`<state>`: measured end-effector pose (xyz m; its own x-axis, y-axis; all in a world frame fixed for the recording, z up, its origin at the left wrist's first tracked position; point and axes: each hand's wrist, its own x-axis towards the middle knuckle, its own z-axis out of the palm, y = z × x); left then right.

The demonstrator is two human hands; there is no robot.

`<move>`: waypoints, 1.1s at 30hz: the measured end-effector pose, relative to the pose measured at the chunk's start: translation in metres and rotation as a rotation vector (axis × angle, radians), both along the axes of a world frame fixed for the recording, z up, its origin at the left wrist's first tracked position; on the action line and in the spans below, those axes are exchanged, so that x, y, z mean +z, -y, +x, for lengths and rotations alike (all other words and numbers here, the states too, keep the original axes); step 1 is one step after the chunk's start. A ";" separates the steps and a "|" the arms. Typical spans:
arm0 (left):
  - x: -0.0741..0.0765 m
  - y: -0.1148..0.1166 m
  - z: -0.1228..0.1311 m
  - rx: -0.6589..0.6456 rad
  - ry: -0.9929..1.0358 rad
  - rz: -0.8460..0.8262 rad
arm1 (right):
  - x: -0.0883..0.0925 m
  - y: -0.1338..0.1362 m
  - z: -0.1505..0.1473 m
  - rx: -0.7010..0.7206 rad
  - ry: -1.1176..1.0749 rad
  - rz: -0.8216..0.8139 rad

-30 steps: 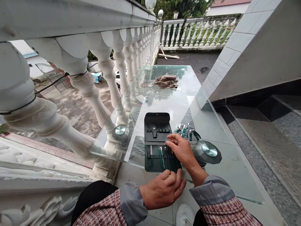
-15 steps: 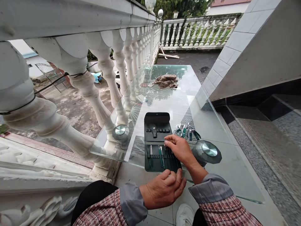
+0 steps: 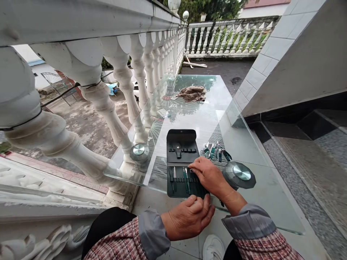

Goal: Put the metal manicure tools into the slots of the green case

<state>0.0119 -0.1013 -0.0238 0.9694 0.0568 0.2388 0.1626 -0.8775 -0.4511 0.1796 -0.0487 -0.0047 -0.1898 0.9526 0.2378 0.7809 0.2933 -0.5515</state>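
A black fold-out tool case (image 3: 181,144) lies open on the glass table (image 3: 206,112), with several slim green-handled tools (image 3: 185,179) slotted in its near half. My right hand (image 3: 210,176) rests over the case's right side, fingers bunched on one of the slotted tools. At the table's near edge, my left hand (image 3: 188,216) is curled with its fingertips pressing the case's near rim. A small heap of loose green-and-metal tools (image 3: 217,151) lies just right of the case.
Round metal discs (image 3: 139,151) (image 3: 239,173) cap the table's near corners. A crumpled brown cloth (image 3: 192,93) lies at the far end. A white balustrade (image 3: 119,76) runs close along the left; a tiled wall (image 3: 273,47) rises on the right.
My right hand has slid a little nearer and lower along the slotted tools. My left hand and the case have stayed put.
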 end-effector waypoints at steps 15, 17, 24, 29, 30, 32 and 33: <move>-0.002 0.000 0.000 0.011 0.002 0.001 | 0.011 0.011 0.030 -0.179 -0.094 0.113; -0.002 0.000 0.000 0.008 0.009 0.001 | 0.015 0.017 0.049 -0.320 -0.089 0.113; 0.003 0.001 0.000 0.015 0.013 0.011 | 0.008 0.048 0.077 -0.393 0.074 -0.178; 0.001 0.002 0.002 0.026 0.005 0.008 | -0.001 0.060 0.058 -0.335 0.156 -0.151; 0.001 0.002 0.003 0.027 0.005 0.009 | -0.002 0.061 0.057 -0.334 0.176 -0.149; 0.000 0.002 0.003 0.025 0.007 0.008 | -0.001 0.060 0.058 -0.336 0.198 -0.176; 0.001 0.001 0.003 0.024 0.010 0.007 | -0.001 0.060 0.059 -0.338 0.207 -0.196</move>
